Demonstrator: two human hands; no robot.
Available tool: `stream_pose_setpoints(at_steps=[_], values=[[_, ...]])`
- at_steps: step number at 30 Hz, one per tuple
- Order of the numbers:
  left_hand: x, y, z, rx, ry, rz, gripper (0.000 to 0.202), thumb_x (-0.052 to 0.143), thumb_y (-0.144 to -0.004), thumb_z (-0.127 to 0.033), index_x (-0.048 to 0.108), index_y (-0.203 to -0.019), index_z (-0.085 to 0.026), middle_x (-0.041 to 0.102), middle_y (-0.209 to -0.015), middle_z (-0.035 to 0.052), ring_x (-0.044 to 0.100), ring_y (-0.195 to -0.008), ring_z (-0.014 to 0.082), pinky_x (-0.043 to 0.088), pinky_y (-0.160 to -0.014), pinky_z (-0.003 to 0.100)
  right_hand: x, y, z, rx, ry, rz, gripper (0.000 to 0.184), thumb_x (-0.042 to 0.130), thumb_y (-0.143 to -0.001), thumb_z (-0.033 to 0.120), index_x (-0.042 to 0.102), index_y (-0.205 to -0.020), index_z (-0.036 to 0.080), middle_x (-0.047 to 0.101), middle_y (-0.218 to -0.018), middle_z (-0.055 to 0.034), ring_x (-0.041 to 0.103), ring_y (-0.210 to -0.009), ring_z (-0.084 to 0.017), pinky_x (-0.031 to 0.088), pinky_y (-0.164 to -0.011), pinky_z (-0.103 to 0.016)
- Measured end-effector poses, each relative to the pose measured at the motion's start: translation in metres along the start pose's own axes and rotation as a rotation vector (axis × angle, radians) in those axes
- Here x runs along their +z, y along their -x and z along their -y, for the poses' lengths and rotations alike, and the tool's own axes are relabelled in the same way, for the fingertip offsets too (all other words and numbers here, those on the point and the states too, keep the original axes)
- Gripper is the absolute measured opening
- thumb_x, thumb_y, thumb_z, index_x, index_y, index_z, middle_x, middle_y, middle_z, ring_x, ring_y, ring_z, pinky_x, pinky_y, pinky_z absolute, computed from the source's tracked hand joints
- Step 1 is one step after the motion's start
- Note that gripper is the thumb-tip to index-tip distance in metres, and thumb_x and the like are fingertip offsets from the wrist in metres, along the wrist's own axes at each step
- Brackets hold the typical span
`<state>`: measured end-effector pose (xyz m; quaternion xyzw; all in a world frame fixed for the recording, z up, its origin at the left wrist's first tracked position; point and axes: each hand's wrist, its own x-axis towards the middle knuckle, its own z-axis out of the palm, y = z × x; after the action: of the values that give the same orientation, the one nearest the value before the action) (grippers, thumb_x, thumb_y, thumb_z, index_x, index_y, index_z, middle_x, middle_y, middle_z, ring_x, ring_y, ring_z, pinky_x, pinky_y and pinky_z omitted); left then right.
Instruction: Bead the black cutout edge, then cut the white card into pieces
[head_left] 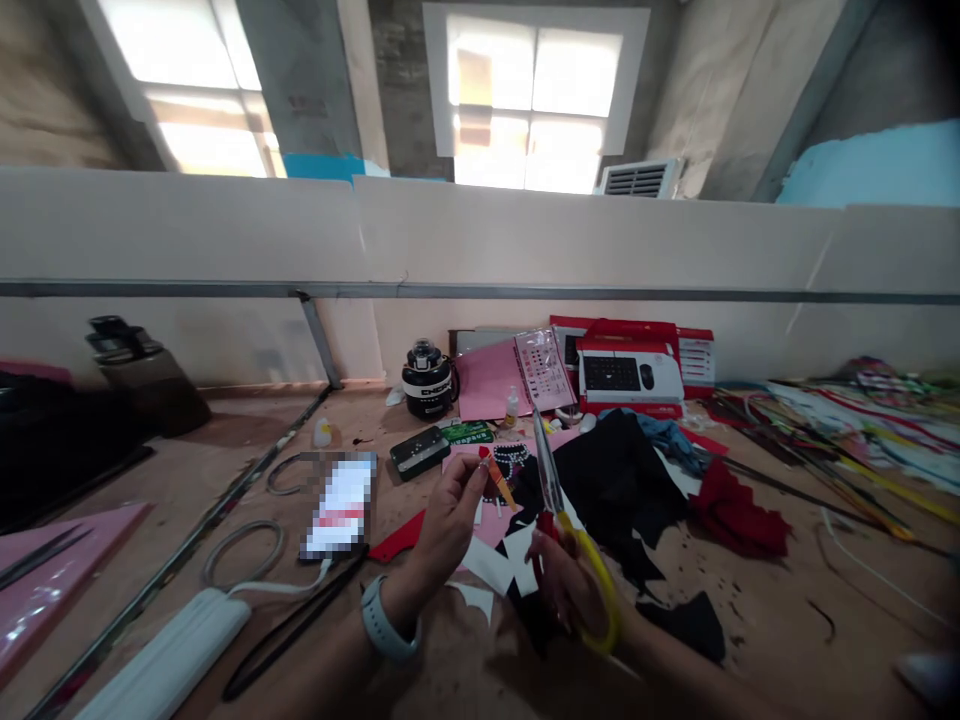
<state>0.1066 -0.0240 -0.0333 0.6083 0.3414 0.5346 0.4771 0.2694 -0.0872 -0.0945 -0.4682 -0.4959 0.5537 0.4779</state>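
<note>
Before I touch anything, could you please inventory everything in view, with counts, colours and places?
scissors: 1, red-yellow handles, centre
strip: 1, orange, centre
fabric pieces: several, black, red, blue, right of centre
flat pieces: several, white, front centre
phone: 1, pale lit screen, left
long bar: 1, white, front left
lidded jug: 1, black-white, back centre
keyboard boxes: 2+, red-white, back right
case: 1, black, centre
cords: many, mixed colours, far right
small bottles: 2+, pale, back
pink sheets: several, pink, left, centre, back
windows: 2, bright, top
vent: 1, pale, top right
bench: 1, brown, throughout
watch: 1, pale grey, left wrist
left hand: 1, bare, holding strip
right hand: 1, bare, holding scissors
</note>
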Motion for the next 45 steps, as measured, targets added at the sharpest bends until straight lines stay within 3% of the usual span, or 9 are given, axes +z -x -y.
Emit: stream_pose_setpoints(at_steps=[3, 7, 12, 18, 24, 28, 35, 41, 45], values=[[0.009, 0.005, 0.008, -0.063, -0.003, 0.079, 0.019, 0.051, -0.094, -0.035, 0.056, -0.086, -0.019, 0.052, -0.076, -0.0013, 0.05, -0.072, 0.0127, 0.042, -0.07, 0.025, -0.006, -0.004, 0.005, -0.037, -0.038, 0.009, 0.042, 0.058, -0.084, 0.058, 0.058, -0.076, 0.017, 0.043, -0.04, 0.0071, 0.039, -0.034, -0.008, 0.031, -0.035, -0.019], [0.017, 0.013, 0.018, -0.197, 0.016, 0.162, 0.02, 0.052, -0.093, -0.038, 0.056, -0.088, -0.019, 0.054, -0.078, -0.0012, 0.051, -0.074, 0.0135, 0.043, -0.07, 0.025, -0.01, -0.007, 0.006, -0.075, 0.005, 0.026, 0.036, 0.063, -0.083, 0.052, 0.059, -0.073, 0.017, 0.051, -0.046, 0.0041, 0.045, -0.038, -0.009, 0.035, -0.039, -0.02], [0.019, 0.015, 0.023, -0.277, 0.037, 0.165, 0.023, 0.056, -0.09, -0.041, 0.058, -0.088, -0.018, 0.056, -0.076, -0.0009, 0.052, -0.072, 0.0134, 0.043, -0.067, 0.024, -0.011, -0.01, 0.0, -0.073, -0.119, -0.013, 0.033, 0.06, -0.087, 0.049, 0.057, -0.077, 0.018, 0.053, -0.048, 0.0043, 0.045, -0.037, -0.009, 0.035, -0.039, -0.021], [0.015, 0.013, 0.022, -0.381, 0.13, 0.189, 0.031, 0.065, -0.085, -0.041, 0.062, -0.105, -0.019, 0.061, -0.081, 0.0008, 0.054, -0.073, 0.0131, 0.043, -0.067, 0.023, -0.015, -0.011, 0.01, -0.1, -0.007, -0.013, 0.035, 0.06, -0.086, 0.05, 0.059, -0.075, 0.017, 0.051, -0.045, 0.0046, 0.046, -0.038, -0.01, 0.036, -0.041, -0.021], [0.013, 0.012, 0.024, -0.446, 0.206, 0.205, 0.027, 0.062, -0.087, -0.042, 0.063, -0.081, -0.016, 0.057, -0.068, -0.0009, 0.052, -0.063, 0.0112, 0.042, -0.062, 0.022, -0.014, -0.011, 0.009, -0.11, -0.007, -0.007, 0.036, 0.057, -0.089, 0.05, 0.059, -0.074, 0.017, 0.048, -0.041, 0.0059, 0.042, -0.033, -0.008, 0.032, -0.036, -0.02], [0.011, 0.009, 0.026, -0.476, 0.239, 0.168, 0.026, 0.064, -0.086, -0.04, 0.063, -0.078, -0.015, 0.06, -0.07, 0.0008, 0.054, -0.066, 0.0118, 0.043, -0.065, 0.022, -0.018, -0.018, 0.005, -0.113, -0.159, -0.088, 0.033, 0.062, -0.086, 0.047, 0.057, -0.074, 0.017, 0.049, -0.042, 0.0059, 0.043, -0.033, -0.008, 0.033, -0.034, -0.018], [0.007, 0.004, 0.026, -0.503, 0.209, 0.209, 0.029, 0.066, -0.083, -0.041, 0.065, -0.075, -0.014, 0.065, -0.072, 0.0038, 0.057, -0.067, 0.0136, 0.044, -0.067, 0.025, -0.024, -0.029, 0.008, -0.132, -0.283, -0.209, 0.035, 0.064, -0.083, 0.049, 0.054, -0.073, 0.017, 0.047, -0.039, 0.0074, 0.039, -0.028, -0.007, 0.033, -0.028, -0.018], [0.006, 0.004, 0.02, -0.689, 0.482, 0.123, 0.034, 0.063, -0.083, -0.047, 0.068, -0.089, -0.014, 0.068, -0.076, 0.0058, 0.064, -0.07, 0.0166, 0.052, -0.068, 0.029, -0.023, -0.024, 0.012, -0.176, -0.097, -0.137, 0.037, 0.058, -0.089, 0.047, 0.054, -0.067, 0.017, 0.047, -0.04, 0.006, 0.044, -0.033, -0.008, 0.035, -0.035, -0.019], [0.004, 0.003, 0.015, -0.763, 0.483, 0.189, 0.029, 0.071, -0.079, -0.038, 0.071, -0.091, -0.012, 0.068, -0.077, 0.0058, 0.063, -0.067, 0.0124, 0.051, -0.062, 0.022, -0.023, -0.02, 0.015, -0.209, 0.037, -0.145, 0.036, 0.059, -0.088, 0.048, 0.055, -0.07, 0.017, 0.049, -0.045, 0.0056, 0.046, -0.038, -0.008, 0.037, -0.039, -0.02]])
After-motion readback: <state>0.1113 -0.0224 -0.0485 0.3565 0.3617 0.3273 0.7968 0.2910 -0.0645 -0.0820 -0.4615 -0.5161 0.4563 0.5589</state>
